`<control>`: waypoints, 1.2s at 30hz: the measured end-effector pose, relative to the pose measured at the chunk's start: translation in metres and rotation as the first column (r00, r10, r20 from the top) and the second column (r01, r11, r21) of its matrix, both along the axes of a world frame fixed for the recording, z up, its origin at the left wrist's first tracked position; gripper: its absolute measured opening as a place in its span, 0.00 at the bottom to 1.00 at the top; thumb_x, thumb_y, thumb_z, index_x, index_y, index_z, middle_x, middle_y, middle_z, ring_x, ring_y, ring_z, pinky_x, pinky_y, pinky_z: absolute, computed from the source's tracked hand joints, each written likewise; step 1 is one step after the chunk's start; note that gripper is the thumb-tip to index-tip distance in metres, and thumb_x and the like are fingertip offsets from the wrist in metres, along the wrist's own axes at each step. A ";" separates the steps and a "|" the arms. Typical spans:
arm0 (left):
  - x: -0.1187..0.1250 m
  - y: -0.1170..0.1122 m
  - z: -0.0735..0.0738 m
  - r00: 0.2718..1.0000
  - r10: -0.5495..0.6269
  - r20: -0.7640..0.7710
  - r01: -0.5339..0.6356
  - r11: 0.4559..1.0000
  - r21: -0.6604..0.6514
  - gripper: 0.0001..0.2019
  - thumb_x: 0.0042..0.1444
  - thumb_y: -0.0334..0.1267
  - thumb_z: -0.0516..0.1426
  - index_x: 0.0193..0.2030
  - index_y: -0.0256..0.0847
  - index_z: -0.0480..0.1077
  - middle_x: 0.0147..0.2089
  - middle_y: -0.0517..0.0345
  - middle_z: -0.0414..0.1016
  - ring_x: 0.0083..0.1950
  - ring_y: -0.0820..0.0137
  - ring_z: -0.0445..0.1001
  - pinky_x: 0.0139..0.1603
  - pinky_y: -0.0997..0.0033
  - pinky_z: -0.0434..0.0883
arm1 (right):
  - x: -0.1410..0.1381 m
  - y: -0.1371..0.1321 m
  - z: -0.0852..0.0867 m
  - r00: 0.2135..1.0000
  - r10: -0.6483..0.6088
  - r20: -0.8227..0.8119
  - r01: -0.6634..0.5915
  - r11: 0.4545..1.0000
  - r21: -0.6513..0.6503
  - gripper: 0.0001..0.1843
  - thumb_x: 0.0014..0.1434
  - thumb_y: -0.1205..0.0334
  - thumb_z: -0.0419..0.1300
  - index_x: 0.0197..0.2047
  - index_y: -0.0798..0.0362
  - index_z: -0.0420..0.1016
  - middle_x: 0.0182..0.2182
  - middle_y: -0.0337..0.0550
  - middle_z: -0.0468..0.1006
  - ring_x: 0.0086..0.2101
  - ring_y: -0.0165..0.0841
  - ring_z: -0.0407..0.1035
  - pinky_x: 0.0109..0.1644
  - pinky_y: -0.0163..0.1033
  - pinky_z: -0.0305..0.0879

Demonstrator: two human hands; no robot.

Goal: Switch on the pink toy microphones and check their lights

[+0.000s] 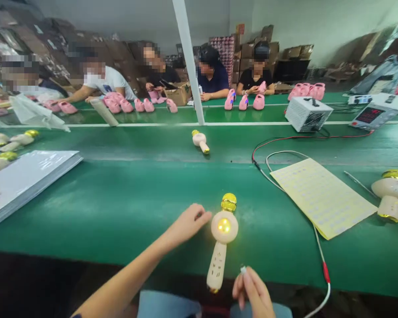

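Gently hold the small white plug [243, 269] just behind its tip, as seen in the right hand [254, 289], grip narrow between thumb and finger; no hard squeezing; for the left hand [188, 223], grip loose and empty, just beside the lit beige microphone [221, 240], well placed for steadying; careful with this microphone, lying on the green table [146, 194], gold head pointing away, handle end seemingly past the near edge; watch also the white cable [319, 246], running under the yellow sheet [321, 196]; link with plug impossible to confirm.
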State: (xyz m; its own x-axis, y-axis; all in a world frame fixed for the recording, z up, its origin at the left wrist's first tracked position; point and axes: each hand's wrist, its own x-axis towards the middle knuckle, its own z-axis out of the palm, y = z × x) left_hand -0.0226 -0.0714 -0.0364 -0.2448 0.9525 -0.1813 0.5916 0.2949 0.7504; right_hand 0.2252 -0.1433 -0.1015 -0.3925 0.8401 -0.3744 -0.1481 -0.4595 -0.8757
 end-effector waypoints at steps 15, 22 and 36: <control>0.090 -0.056 0.002 0.699 0.224 0.679 -0.159 0.975 -0.158 0.16 0.44 0.47 0.60 0.36 0.41 0.64 0.36 0.57 0.71 0.32 0.67 0.73 0.30 0.68 0.68 | 0.004 -0.025 0.028 0.998 -0.043 0.044 0.029 0.955 0.294 0.22 0.68 0.46 0.50 0.30 0.52 0.69 0.21 0.35 0.67 0.21 0.27 0.60 0.27 0.32 0.59; 0.103 -0.045 0.023 -0.039 0.314 0.949 -0.263 0.913 -0.313 0.13 0.43 0.42 0.62 0.30 0.41 0.62 0.21 0.69 0.63 0.17 0.80 0.59 0.16 0.79 0.64 | -0.003 -0.023 0.055 0.939 0.054 0.340 -0.259 0.763 0.592 0.24 0.70 0.55 0.46 0.24 0.52 0.68 0.18 0.37 0.66 0.20 0.28 0.60 0.25 0.34 0.56; 0.125 -0.056 0.016 0.200 0.263 0.944 -0.445 0.882 -0.152 0.18 0.50 0.51 0.60 0.23 0.39 0.63 0.16 0.64 0.64 0.16 0.77 0.63 0.18 0.78 0.61 | -0.010 -0.021 0.049 0.914 0.077 0.398 -0.279 0.831 0.481 0.25 0.70 0.49 0.44 0.27 0.52 0.68 0.20 0.40 0.71 0.22 0.29 0.64 0.27 0.33 0.57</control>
State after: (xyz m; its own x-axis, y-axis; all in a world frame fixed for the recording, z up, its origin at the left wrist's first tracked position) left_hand 0.1027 -0.1271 -0.0200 -0.3148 0.8466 -0.4291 -0.6682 0.1234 0.7337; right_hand 0.2154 -0.1644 -0.0527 -0.4838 0.8740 -0.0448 0.2498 0.0889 -0.9642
